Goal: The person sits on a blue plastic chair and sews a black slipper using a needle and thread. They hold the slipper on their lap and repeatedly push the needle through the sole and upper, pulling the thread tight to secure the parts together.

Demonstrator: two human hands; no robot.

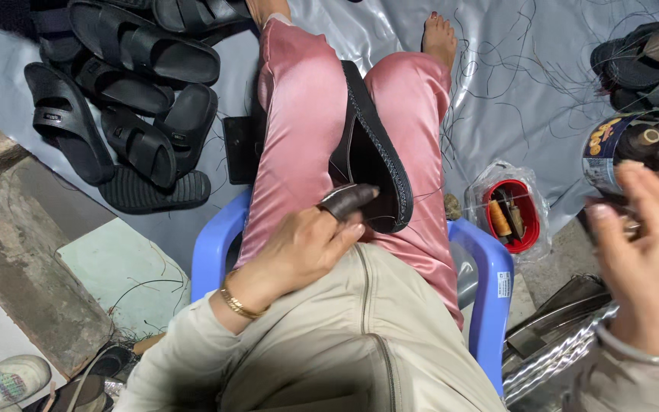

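Note:
A black sandal [375, 149] with a stitched edge stands on its side between my knees, clamped by my pink trouser legs. My left hand [306, 244] rests on my lap just below it, with a dark leather guard on the forefinger touching the sandal's sole. Off to the right my right hand [638, 259] is raised, its fingers closed on a small dark tool that I can barely make out. Thin black thread [497, 84] lies in loops over the grey sheet beyond my knees.
A heap of black sandals [123, 99] lies at the upper left, more sandals [642, 65] at the upper right. A red tub of tools [511, 217] in a clear bag and a round tin [638, 145] stand at the right. I sit on a blue plastic chair [490, 290].

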